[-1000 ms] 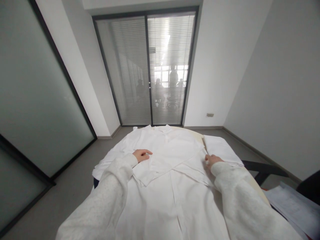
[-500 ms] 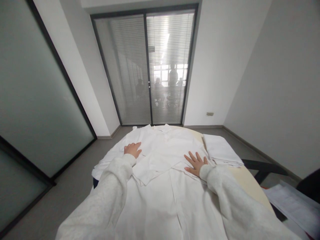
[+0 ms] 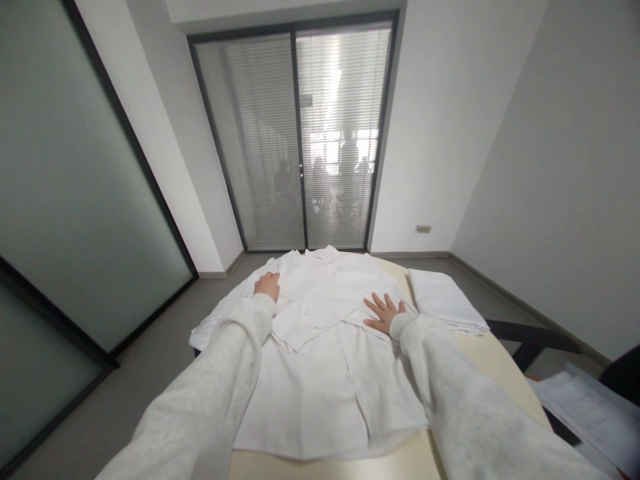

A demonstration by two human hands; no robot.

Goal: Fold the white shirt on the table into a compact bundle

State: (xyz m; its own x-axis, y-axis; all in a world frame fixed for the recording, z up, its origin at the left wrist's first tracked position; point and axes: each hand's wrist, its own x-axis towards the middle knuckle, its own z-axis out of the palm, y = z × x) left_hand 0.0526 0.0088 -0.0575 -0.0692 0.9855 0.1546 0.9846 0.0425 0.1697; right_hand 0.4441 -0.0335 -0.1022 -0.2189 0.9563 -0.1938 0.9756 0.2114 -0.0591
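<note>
A white shirt (image 3: pixel 310 393) lies spread on the table, its collar end at the far side and its hem toward me. Loose layers of cloth overlap across its middle. My left hand (image 3: pixel 267 285) is on the upper left of the shirt, fingers drawn in and curled against the fabric. How much cloth they pinch is partly hidden. On the right side, my right hand (image 3: pixel 383 313) rests flat on the shirt with its fingers spread.
A folded white cloth stack (image 3: pixel 445 300) lies at the table's right edge. Past the rounded pale table (image 3: pixel 493 363) are a dark chair arm (image 3: pixel 535 335) and papers (image 3: pixel 590 407). A glass door (image 3: pixel 300 140) with blinds stands beyond; figures show dimly behind it.
The shirt has slid away from me, so its hem and a strip of table now show. Both hands moved slightly forward. My left fingers have curled in; my right hand stays spread.
</note>
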